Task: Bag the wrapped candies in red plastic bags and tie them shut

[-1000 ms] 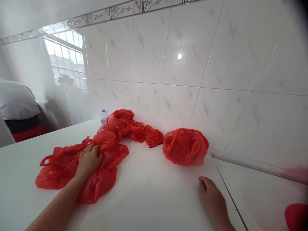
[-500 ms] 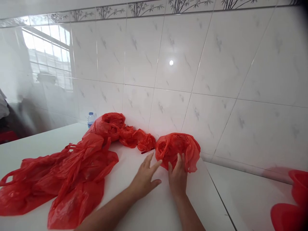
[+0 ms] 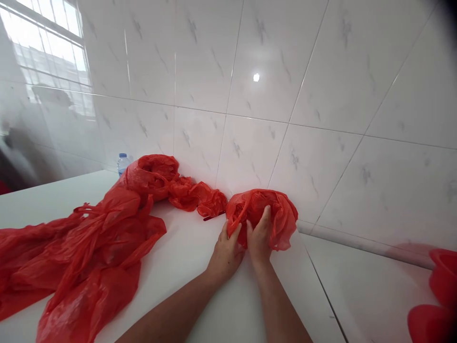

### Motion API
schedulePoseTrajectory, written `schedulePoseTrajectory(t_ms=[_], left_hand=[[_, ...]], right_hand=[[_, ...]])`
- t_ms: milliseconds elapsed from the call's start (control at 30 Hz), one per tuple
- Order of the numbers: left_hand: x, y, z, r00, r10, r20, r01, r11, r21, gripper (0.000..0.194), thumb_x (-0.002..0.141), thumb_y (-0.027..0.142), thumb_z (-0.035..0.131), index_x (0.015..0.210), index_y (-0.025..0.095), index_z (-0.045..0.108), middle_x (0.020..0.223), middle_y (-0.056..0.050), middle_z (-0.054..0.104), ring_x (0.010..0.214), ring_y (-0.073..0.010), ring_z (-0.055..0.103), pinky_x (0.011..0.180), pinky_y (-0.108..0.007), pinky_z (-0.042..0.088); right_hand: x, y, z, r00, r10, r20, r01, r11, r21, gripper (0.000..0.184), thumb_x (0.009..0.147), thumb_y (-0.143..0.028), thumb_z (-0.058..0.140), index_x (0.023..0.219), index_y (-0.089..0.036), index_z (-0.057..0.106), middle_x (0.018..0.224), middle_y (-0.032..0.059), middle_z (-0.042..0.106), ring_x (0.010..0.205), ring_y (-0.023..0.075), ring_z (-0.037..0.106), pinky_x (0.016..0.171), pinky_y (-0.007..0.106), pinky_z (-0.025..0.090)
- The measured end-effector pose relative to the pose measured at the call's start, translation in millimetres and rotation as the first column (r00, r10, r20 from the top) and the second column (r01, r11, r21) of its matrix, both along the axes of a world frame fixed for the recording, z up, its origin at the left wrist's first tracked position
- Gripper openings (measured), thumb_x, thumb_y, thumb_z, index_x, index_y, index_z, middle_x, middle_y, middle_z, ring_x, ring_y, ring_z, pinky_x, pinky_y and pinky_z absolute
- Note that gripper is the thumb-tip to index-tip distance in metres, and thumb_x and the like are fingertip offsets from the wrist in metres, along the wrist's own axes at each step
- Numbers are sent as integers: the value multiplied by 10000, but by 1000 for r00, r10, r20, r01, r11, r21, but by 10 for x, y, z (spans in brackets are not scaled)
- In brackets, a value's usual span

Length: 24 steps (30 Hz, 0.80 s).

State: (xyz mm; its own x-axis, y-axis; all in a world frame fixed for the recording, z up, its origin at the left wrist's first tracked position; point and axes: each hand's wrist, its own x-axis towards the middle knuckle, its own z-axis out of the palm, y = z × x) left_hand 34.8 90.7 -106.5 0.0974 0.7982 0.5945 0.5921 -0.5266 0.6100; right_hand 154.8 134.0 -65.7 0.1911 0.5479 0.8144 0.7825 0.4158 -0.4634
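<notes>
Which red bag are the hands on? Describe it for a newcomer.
On the white counter against the tiled wall, red plastic bags spread in a trail. At the trail's right end sits a round, bunched red bag. It alone is held, between the left hand and right hand.

Gap on white table [image 3: 185, 257] btw big pile of red bags [image 3: 82, 247] & L hand [image 3: 225, 257]: room to pass there. Bunched red bag [image 3: 260, 218] & R hand [image 3: 259, 237] block way fwd; tiled wall [image 3: 228, 62] stops reach behind. Crumpled bag [image 3: 198, 197] & water bottle [image 3: 123, 163] sit along back edge. Red tub [image 3: 432, 295] in the way far R.
</notes>
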Motion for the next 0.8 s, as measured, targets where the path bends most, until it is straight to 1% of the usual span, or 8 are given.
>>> schedulePoseTrajectory(t_ms=[100, 200, 300, 500, 567, 633, 733, 800], left_hand=[[8, 22, -20, 998, -6, -60, 7, 1000, 18, 795, 717, 99, 609, 1415, 352, 327, 1536, -68, 193, 1320, -331, 359, 997, -504, 421], [24, 62, -28, 991, 13, -130, -11, 1000, 17, 768, 709, 100, 616, 1393, 346, 369, 1509, -91, 241, 1289, -336, 387, 963, -522, 434], [48, 116, -20, 977, 52, -205, -49, 999, 20, 760, 707, 98, 612, 1389, 335, 375, 1491, -109, 255, 1260, -329, 407, 943, -496, 442], [111, 184, 39, 946, 115, -304, -126, 992, -15, 665, 769, 226, 604, 1381, 353, 376, 1404, -102, 358, 1182, -317, 441, 892, -461, 447], [123, 184, 52, 939, 133, -316, -151, 988, -31, 586, 789, 265, 580, 1351, 332, 427, 1366, -111, 394, 1173, -327, 433, 899, -472, 432], [127, 181, 55, 943, 136, -305, -156, 987, -41, 504, 785, 280, 580, 1283, 303, 509, 1328, -119, 430, 1174, -338, 422, 911, -482, 417], [117, 177, 48, 952, 130, -279, -150, 987, -51, 484, 756, 265, 600, 1238, 276, 550, 1305, -125, 457, 1196, -340, 400, 930, -473, 406], [104, 177, 45, 957, 124, -261, -144, 988, -60, 532, 743, 261, 610, 1269, 258, 526, 1353, -135, 424, 1219, -344, 381, 943, -475, 397]], right_hand=[[35, 80, 2, 986, 22, -163, -36, 996, -84, 659, 843, -369, 500, 1411, -113, 282, 1303, 221, 480, 1186, 330, 460, 946, 513, 391], [102, 110, -1, 968, 59, -243, -87, 990, -106, 366, 854, -367, 446, 1118, -136, 549, 1025, 168, 598, 972, 290, 544, 862, 478, 428], [129, 90, 31, 949, 129, -286, -157, 984, -79, 266, 877, -388, 382, 853, -190, 557, 857, 90, 577, 843, 231, 532, 818, 423, 441], [-49, -119, 153, 861, 344, -374, -381, 924, -27, 238, 845, -410, 453, 757, -206, 540, 947, 68, 536, 921, 207, 488, 897, 390, 392], [-135, -208, 165, 805, 416, -424, -479, 876, -49, 230, 833, -416, 502, 740, -211, 550, 883, 42, 555, 871, 191, 492, 863, 361, 401], [-191, -269, 165, 722, 462, -515, -572, 817, -69, 261, 845, -435, 502, 706, -215, 522, 736, 0, 529, 726, 159, 481, 748, 318, 431], [-170, -290, 164, 551, 479, -683, -688, 725, -46, 319, 861, -477, 467, 674, -218, 462, 631, -37, 464, 588, 124, 447, 612, 270, 441], [-81, -284, 163, 432, 469, -770, -745, 667, -12, 316, 841, -486, 490, 674, -219, 468, 640, -35, 486, 605, 128, 492, 638, 285, 473]])
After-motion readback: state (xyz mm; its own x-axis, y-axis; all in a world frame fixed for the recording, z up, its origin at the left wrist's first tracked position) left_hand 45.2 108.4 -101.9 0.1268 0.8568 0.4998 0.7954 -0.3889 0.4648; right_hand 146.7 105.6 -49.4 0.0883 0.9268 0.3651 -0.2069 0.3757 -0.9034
